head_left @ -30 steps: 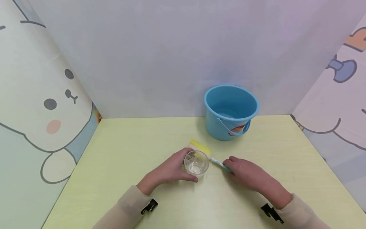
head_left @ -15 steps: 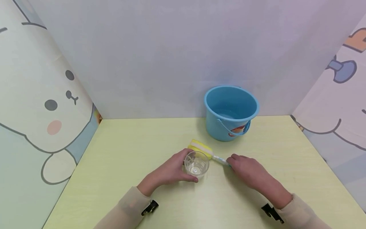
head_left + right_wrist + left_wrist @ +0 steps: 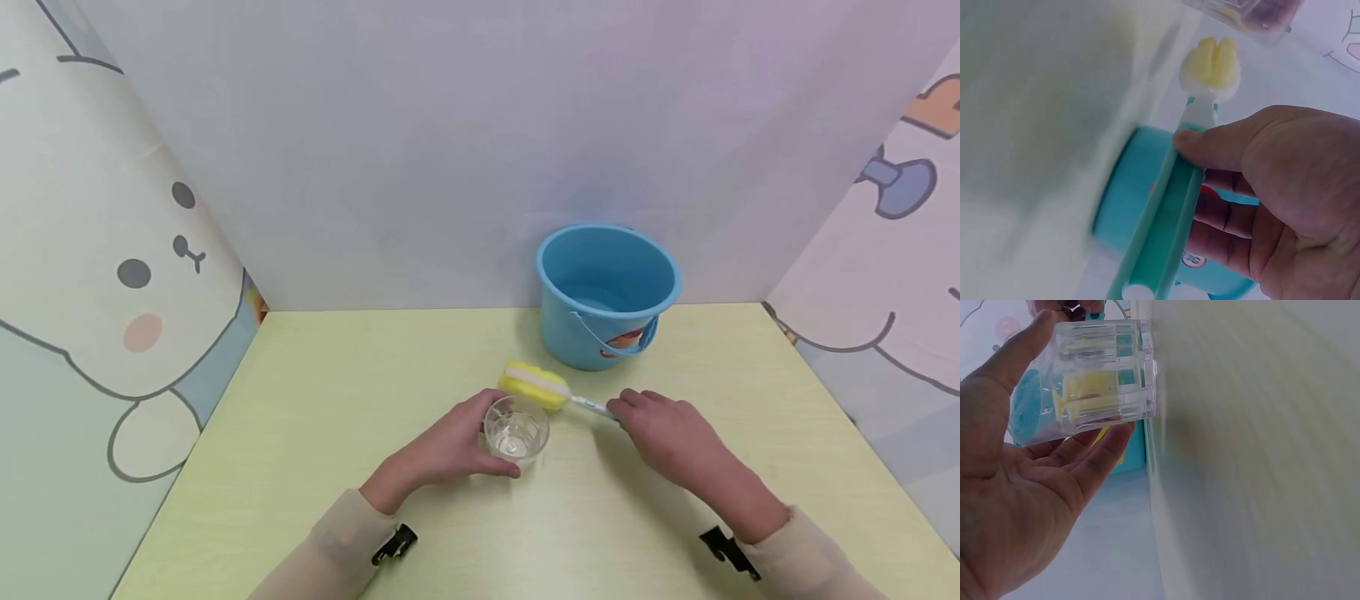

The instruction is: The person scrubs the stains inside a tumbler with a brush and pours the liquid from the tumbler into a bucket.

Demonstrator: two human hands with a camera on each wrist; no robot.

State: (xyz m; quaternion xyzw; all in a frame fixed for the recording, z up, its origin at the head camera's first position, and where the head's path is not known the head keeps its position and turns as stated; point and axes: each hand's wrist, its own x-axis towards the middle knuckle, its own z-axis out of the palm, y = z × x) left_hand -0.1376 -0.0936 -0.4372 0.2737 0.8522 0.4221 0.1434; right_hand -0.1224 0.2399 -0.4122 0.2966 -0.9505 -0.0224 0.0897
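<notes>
My left hand (image 3: 450, 446) holds a clear cup (image 3: 517, 437) upright at the table's middle, thumb on the near side and fingers round the far side. In the left wrist view the ribbed base of the cup (image 3: 1135, 369) is at the tabletop; whether it touches is hard to tell. My right hand (image 3: 671, 437) grips the handle of a sponge cup brush (image 3: 536, 385) with a yellow and white head. The right wrist view shows my thumb pressed on its teal grooved handle (image 3: 1163, 219). Behind the cup's rim, the sponge head lies to the far side, outside the cup.
A blue bucket (image 3: 551, 321) with its handle hanging down in front stands at the table's back edge, behind the brush. The pale yellow table (image 3: 360, 358) meets a plain wall (image 3: 390, 167) at the back. Cartoon-printed panels (image 3: 90, 250) flank both sides.
My right hand has drawn the brush to the right and slightly away, so its sponge head shows more clearly beyond the cup. The left hand and cup have stayed in place.
</notes>
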